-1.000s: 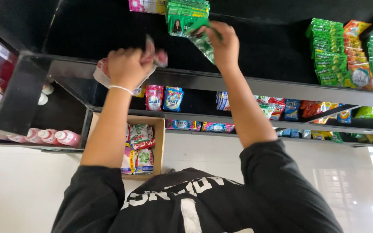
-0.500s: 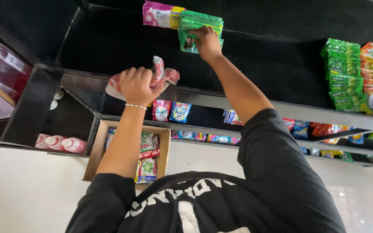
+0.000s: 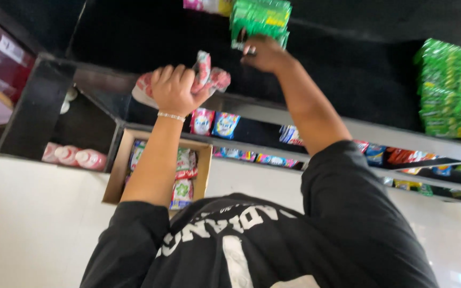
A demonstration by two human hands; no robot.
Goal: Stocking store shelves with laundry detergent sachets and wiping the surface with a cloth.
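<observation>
Black shelving [image 3: 305,114], glossy green packets [image 3: 260,18]

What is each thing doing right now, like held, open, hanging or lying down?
Left hand: closed around red-and-white packets.
Right hand: raised, touching green packets on the top shelf.
Cardboard box: open, snack bags inside.
Pink bottles: lying on their sides.
Green strips: hanging at right.
</observation>
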